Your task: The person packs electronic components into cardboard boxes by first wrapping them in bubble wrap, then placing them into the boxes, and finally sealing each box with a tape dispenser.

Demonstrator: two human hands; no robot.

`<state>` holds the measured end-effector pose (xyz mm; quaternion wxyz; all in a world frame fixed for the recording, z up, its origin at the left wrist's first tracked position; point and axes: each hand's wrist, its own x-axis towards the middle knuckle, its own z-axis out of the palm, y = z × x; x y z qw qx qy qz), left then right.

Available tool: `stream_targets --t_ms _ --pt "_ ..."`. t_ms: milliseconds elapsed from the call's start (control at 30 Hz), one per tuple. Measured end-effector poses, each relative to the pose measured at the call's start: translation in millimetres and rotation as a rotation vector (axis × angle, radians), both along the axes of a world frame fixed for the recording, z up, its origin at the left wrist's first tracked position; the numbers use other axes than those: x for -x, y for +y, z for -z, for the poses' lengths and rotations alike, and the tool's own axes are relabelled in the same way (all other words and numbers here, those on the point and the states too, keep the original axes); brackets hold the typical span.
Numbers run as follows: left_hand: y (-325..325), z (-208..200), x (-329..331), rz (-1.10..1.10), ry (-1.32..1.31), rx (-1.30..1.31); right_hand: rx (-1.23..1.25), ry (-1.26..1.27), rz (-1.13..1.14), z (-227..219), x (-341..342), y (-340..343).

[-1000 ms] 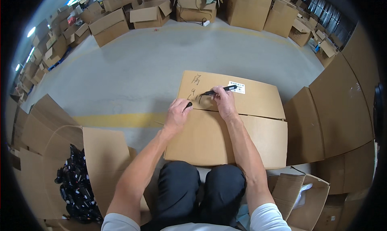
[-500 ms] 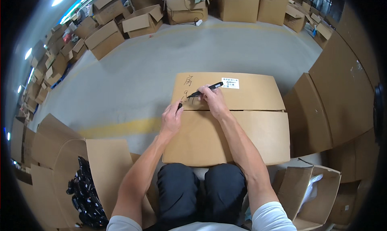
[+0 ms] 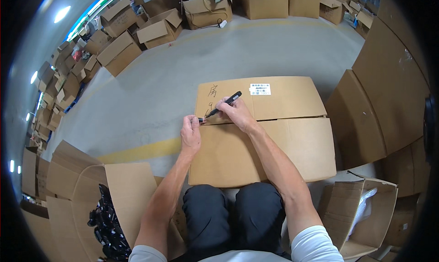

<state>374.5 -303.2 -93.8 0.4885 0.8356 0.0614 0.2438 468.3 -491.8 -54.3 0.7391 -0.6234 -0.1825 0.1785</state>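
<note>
A closed cardboard carton (image 3: 292, 147) stands in front of my knees, its two top flaps meeting along a narrow gap. My right hand (image 3: 235, 113) grips a black marker (image 3: 234, 97), tilted with its tip down and to the left. In my left hand (image 3: 190, 133), at the carton's left edge, is the small black marker cap (image 3: 201, 120). The marker's tip is close to the cap's end; whether they touch I cannot tell. Dark handwriting (image 3: 212, 91) runs down the far flap's left side, partly hidden by my right hand. A white printed label (image 3: 260, 89) is stuck to the right of it.
An open carton (image 3: 130, 184) at the lower left holds black plastic-wrapped items (image 3: 109, 225). At the lower right, another open carton (image 3: 350, 211) contains clear plastic wrapping (image 3: 363, 209). Large cartons (image 3: 388, 93) rise on the right. More boxes (image 3: 157, 31) line the far side of the grey floor (image 3: 151, 93).
My right hand has drawn the marker toward me and slightly left, off the handwriting to the cap. My left hand has turned the cap toward the marker's tip. The view has shifted slightly.
</note>
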Motion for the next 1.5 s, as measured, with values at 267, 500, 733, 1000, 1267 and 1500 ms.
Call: stream_targets --t_ms 267,500,733,1000,1267,1500 --pt "-15 -14 -8 -0.112 0.027 -0.060 -0.061 -0.083 -0.047 0 3 4" --pt "-17 -10 -12 -0.173 -0.008 -0.047 -0.035 -0.017 -0.008 -5 6 3" --pt "-15 -2 -15 0.007 0.023 0.137 -0.110 -0.073 -0.004 3 -2 6" --pt "-19 2 -19 0.123 0.001 0.145 -0.163 0.039 -0.114 -3 -2 -3" --pt "-11 12 -11 0.087 -0.062 0.098 -0.134 -0.053 -0.107 11 2 13" --pt "-25 1 -12 0.045 -0.059 0.066 -0.076 0.108 0.045 16 6 24"
